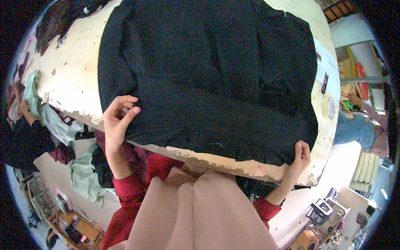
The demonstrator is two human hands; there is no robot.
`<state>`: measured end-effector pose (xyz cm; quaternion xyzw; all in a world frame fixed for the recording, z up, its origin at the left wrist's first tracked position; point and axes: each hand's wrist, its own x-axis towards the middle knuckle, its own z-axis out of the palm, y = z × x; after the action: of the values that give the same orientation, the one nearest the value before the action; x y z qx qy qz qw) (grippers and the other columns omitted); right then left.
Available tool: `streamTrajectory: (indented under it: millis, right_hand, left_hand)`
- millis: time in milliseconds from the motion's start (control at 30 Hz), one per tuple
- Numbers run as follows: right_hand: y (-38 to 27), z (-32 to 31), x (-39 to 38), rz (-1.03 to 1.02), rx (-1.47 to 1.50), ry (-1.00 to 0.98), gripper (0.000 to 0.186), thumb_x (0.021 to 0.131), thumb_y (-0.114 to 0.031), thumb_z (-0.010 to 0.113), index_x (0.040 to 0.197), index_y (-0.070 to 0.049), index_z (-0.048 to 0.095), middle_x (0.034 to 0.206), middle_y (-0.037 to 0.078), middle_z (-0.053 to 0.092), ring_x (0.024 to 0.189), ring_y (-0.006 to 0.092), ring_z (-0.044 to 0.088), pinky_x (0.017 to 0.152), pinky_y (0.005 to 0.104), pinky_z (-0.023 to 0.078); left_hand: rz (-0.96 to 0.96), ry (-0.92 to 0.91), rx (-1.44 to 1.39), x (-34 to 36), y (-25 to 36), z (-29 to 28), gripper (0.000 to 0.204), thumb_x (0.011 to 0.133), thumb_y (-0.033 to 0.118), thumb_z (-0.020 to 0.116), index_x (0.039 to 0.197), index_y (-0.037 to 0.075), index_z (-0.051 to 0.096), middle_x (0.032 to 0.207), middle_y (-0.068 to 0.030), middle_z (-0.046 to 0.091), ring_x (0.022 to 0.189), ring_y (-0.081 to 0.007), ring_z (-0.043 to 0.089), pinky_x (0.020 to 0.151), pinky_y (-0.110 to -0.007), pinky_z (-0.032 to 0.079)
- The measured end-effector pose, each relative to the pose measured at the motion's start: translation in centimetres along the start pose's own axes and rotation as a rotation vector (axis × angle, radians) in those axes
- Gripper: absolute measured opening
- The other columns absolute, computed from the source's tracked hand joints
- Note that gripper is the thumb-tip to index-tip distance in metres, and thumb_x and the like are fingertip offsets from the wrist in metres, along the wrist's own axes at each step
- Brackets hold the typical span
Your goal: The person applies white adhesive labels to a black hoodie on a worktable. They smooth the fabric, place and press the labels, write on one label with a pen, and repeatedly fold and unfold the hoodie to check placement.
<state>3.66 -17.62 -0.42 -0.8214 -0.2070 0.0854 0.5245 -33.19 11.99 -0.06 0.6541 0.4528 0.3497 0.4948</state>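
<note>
A large piece of black cloth (200, 91) lies spread over a worn, cream-coloured table (79, 75), with a few folds running through it. At its left edge my left hand (119, 116) pinches the fabric between thumb and fingers. My right hand (299, 155) is at the near right corner of the cloth, fingers bent and closed on its edge. A short pale thread (216, 144) lies on the fabric near the front edge.
Right of the cloth are a round tape roll (329, 108), a small dark and red tool (324, 83) and papers (323, 62). Pale green cloth (58, 123) hangs by the table's left side. Dark fabric (54, 25) is heaped at the far left. A person in jeans (354, 130) is at right.
</note>
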Motion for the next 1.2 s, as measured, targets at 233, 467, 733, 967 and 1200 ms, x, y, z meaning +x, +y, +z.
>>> streamTrajectory:
  millis: [233,467,733,967,1200]
  right_hand:
    - [0.0,0.1,-0.1,-0.005,-0.001,0.002,0.017,0.093,-0.016,0.062,0.091,0.001,0.063,0.090,0.002,0.062,0.086,0.0106,0.052,0.080,0.0239,0.041]
    - [-0.2,0.3,0.0,-0.034,-0.057,0.024,0.026,0.101,-0.021,0.050,0.090,0.001,0.059,0.085,0.003,0.058,0.083,0.0107,0.049,0.078,0.0247,0.040]
    - [0.0,0.1,0.0,-0.026,-0.025,0.056,0.034,0.102,-0.024,0.047,0.084,0.001,0.058,0.079,0.002,0.057,0.077,0.0104,0.048,0.074,0.0252,0.040]
    - [-0.2,0.0,0.0,0.014,-0.004,0.059,0.036,0.102,-0.026,0.047,0.082,0.001,0.059,0.077,0.002,0.057,0.075,0.0101,0.047,0.071,0.0254,0.039]
    - [-0.5,0.0,-0.1,0.011,0.004,0.060,0.036,0.102,-0.026,0.047,0.084,0.001,0.061,0.077,0.002,0.059,0.075,0.0101,0.048,0.071,0.0257,0.039]
  left_hand:
    - [0.007,0.019,0.097,0.3,0.0,0.2,0.027,0.080,-0.001,0.071,0.106,0.004,0.065,0.079,0.0050,0.058,0.070,-0.0026,0.046,0.065,-0.018,0.035]
    - [-0.027,0.013,0.178,0.5,-0.5,-0.1,0.031,0.081,0.004,0.073,0.111,0.003,0.063,0.079,0.0039,0.058,0.070,-0.0030,0.048,0.066,-0.018,0.036]
    - [-0.063,0.023,0.229,0.5,-0.3,0.1,0.018,0.085,0.008,0.071,0.102,0.002,0.068,0.079,0.0049,0.058,0.072,-0.0029,0.048,0.066,-0.018,0.035]
    - [-0.027,0.034,0.210,0.6,-1.0,-0.2,0.014,0.086,0.008,0.070,0.098,0.003,0.065,0.082,0.0030,0.059,0.077,-0.0050,0.051,0.072,-0.019,0.038]
    - [-0.020,0.020,0.193,0.7,-1.2,-0.4,0.012,0.086,0.008,0.069,0.093,0.003,0.061,0.084,0.0024,0.059,0.080,-0.0064,0.052,0.074,-0.021,0.039]
